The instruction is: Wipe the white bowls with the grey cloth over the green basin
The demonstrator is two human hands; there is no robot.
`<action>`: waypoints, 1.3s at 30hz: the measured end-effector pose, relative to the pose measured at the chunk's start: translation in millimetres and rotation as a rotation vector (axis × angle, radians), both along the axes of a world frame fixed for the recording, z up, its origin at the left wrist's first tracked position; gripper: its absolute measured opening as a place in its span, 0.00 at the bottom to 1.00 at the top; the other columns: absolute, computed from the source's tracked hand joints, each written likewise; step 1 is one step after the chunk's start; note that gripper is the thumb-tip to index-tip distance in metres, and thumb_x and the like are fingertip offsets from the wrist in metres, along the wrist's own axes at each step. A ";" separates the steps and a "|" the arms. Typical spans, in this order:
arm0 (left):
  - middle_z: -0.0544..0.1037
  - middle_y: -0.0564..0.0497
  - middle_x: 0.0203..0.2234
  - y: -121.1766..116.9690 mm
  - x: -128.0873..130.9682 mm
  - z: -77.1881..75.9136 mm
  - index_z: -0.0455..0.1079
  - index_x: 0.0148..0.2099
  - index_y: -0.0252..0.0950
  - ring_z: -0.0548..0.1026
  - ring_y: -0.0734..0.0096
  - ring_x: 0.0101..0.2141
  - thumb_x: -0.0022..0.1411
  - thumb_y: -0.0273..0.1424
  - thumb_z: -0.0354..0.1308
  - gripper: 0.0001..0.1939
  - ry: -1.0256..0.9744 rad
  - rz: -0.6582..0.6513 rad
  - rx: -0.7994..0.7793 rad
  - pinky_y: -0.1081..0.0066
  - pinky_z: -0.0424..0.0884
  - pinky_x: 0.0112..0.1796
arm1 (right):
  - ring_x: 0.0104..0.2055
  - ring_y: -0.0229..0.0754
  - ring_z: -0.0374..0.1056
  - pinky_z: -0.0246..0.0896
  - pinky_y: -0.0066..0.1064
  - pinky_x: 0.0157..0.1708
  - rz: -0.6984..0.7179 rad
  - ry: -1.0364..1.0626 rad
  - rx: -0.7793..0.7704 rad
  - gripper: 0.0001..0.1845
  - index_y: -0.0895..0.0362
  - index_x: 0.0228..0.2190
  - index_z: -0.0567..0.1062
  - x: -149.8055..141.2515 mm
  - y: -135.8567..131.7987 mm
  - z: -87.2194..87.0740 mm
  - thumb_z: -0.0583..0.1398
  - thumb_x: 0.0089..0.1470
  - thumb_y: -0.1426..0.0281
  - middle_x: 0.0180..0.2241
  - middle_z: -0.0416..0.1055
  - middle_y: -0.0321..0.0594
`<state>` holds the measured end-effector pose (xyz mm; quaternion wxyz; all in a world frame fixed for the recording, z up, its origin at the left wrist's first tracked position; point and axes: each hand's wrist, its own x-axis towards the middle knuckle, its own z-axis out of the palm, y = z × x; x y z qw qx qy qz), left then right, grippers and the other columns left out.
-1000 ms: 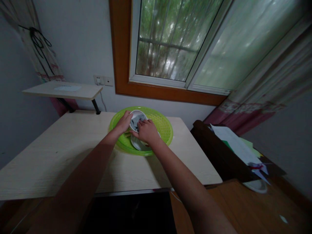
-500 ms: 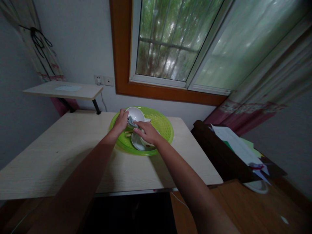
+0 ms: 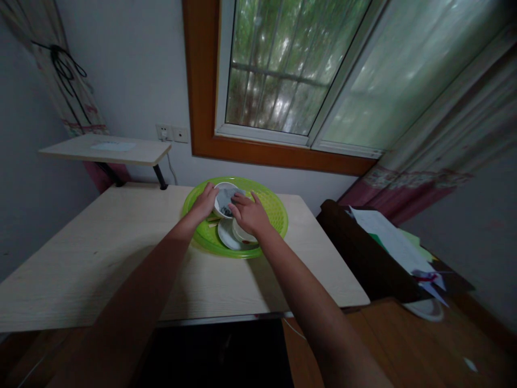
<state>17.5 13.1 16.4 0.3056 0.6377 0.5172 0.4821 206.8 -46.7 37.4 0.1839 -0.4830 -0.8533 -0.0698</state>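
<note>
My left hand [image 3: 205, 202] grips the left rim of a white bowl [image 3: 224, 186], which is tilted toward me. A grey cloth [image 3: 226, 198] is spread inside this bowl and over its right edge. My right hand [image 3: 252, 216] has its thumb and fingers on the cloth at that edge, with the index finger raised apart. Below them is a round green plastic basket [image 3: 277, 210]. In it, a second white bowl [image 3: 242, 235] stands on a white plate [image 3: 226, 235], partly hidden by my right hand. Pale wooden sticks [image 3: 213, 220] show beside the plate.
The basket rests on a pale wooden table [image 3: 133, 258] against the wall. A small raised shelf [image 3: 109, 148] with a paper on it stands at the back left. To the right, papers [image 3: 388, 237] lie on a dark brown piece of furniture [image 3: 343, 242]. A window is behind.
The cloth, bunched inside the bowl before, now spreads across it and over the right rim. My right hand has shifted slightly right and up. The bowl has moved a little right in my left hand.
</note>
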 end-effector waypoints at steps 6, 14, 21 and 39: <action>0.73 0.50 0.32 6.8 0.1 -6.2 0.63 0.36 0.41 0.72 0.65 0.35 0.64 0.38 0.48 0.08 -0.050 -0.075 -0.004 0.67 0.70 0.39 | 0.71 0.45 0.54 0.30 0.54 0.72 0.034 0.007 0.071 0.25 0.54 0.55 0.76 0.5 0.6 -2.1 0.46 0.73 0.57 0.64 0.67 0.45; 0.74 0.50 0.36 0.6 0.4 -1.8 0.64 0.41 0.41 0.73 0.62 0.38 0.67 0.39 0.45 0.09 0.019 0.052 -0.033 0.64 0.69 0.42 | 0.50 0.46 0.74 0.47 0.45 0.64 -0.091 -0.081 0.083 0.33 0.56 0.38 0.83 -3.5 -2.6 3.4 0.44 0.73 0.55 0.43 0.82 0.48; 0.75 0.47 0.38 -0.8 -1.1 -0.9 0.64 0.52 0.42 0.74 0.55 0.41 0.67 0.42 0.46 0.16 0.045 0.110 -0.083 0.60 0.68 0.44 | 0.37 0.43 0.74 0.57 0.33 0.42 0.153 -0.029 -0.100 0.35 0.59 0.32 0.80 0.3 -3.2 2.2 0.44 0.72 0.50 0.34 0.81 0.45; 0.73 0.49 0.38 0.9 0.7 -3.7 0.64 0.52 0.42 0.73 0.60 0.38 0.61 0.40 0.50 0.18 -0.190 0.024 -0.085 0.65 0.67 0.36 | 0.43 0.47 0.74 0.59 0.35 0.51 0.170 -0.083 0.004 0.06 0.58 0.36 0.78 -3.9 9.6 -7.5 0.62 0.56 0.77 0.39 0.80 0.45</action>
